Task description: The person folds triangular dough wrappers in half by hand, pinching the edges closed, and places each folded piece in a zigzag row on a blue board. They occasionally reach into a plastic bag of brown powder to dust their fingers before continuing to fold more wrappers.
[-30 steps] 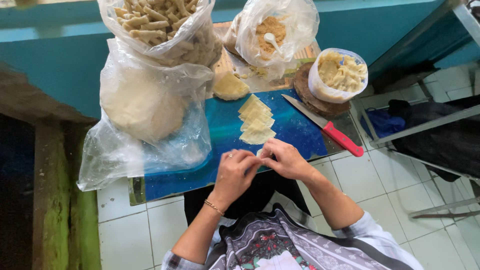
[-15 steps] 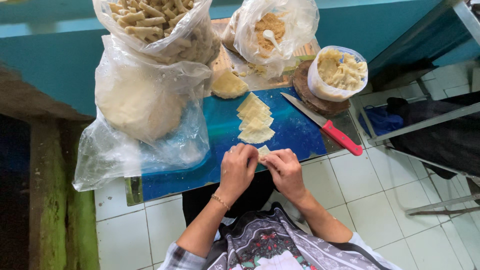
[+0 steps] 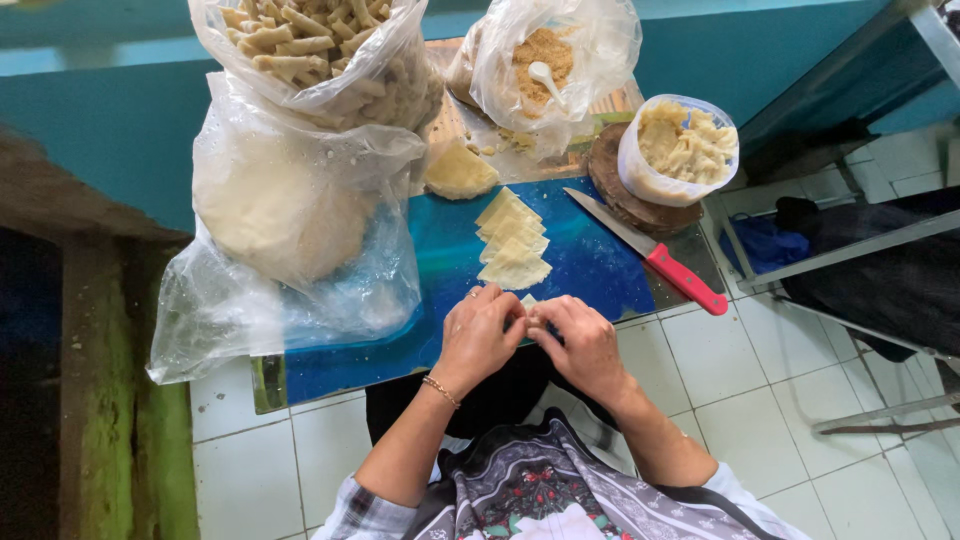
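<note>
Left hand (image 3: 480, 335) and right hand (image 3: 580, 340) pinch one small pale wrapper (image 3: 527, 301) — big clear bags (image 3: 290, 220) sit far left.

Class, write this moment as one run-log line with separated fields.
left hand: pinching pale wrapper piece | right hand: pinching it too | wrapper stack: on blue board | red-handled knife: lying untouched
</note>
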A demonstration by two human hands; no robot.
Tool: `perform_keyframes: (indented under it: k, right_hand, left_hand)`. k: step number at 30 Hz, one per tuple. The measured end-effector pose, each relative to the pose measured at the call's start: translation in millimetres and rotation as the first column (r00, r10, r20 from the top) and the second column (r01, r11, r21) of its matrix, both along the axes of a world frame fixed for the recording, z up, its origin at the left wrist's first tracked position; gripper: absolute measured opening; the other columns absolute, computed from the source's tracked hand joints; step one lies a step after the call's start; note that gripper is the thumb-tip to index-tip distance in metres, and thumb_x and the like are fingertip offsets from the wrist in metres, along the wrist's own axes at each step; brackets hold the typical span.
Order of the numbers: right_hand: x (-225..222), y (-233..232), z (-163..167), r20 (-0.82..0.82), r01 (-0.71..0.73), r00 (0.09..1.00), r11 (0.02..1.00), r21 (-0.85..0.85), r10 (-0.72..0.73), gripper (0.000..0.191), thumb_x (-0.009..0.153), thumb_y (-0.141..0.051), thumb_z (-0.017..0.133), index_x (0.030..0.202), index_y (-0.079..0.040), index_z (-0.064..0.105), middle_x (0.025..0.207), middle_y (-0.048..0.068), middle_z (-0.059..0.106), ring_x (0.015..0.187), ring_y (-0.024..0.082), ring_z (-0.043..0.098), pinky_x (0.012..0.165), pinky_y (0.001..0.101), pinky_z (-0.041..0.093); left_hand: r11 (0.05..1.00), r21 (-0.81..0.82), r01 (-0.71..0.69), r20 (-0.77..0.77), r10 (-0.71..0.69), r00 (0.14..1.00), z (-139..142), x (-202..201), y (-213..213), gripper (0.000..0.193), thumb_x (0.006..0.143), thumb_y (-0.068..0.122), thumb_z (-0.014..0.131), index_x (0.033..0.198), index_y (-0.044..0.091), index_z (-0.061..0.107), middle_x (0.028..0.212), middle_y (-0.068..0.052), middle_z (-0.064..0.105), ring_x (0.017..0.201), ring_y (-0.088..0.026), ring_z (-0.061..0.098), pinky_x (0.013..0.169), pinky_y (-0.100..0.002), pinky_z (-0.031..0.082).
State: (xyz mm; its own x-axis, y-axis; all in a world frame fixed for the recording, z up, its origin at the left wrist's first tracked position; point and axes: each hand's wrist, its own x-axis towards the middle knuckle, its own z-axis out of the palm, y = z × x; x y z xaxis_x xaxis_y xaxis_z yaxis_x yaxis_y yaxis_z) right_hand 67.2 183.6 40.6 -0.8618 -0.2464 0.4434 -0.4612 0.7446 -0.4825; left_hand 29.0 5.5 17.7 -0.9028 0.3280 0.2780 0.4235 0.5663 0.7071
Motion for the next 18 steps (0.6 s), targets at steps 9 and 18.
perform_keyframes:
  k: [9,18]
  right_hand:
    - [-12.5,2.0,-12.3,0.061,0.078,0.995,0.994,-0.072,-0.073,0.008,0.087,-0.014,0.077,0.088,-0.006,0.072,0.086,0.007,0.067,0.081,0.027,0.064,0.071,0.0384,0.052]
    - [-0.6,3.9,-1.0,-0.018,0.071,0.997,0.993,0.096,-0.070,0.015,0.083,-0.017,0.079,0.093,-0.008,0.071,0.087,0.000,0.070,0.080,0.023,0.066,0.066,0.0400,0.046]
  left_hand:
    - [0.993,0.088,0.084,-0.199,-0.065,0.978,-2.7,9.1,-8.4,0.008,0.085,0.016,0.074,0.088,0.010,0.070,0.089,-0.005,0.067,0.085,-0.028,0.065,0.073,-0.041,0.053]
    - [0.999,-0.025,0.023,-0.128,-0.026,0.991,-0.7,-3.9,1.6,0.007,0.086,0.016,0.074,0.084,0.010,0.070,0.089,-0.007,0.063,0.087,-0.029,0.065,0.072,-0.041,0.054]
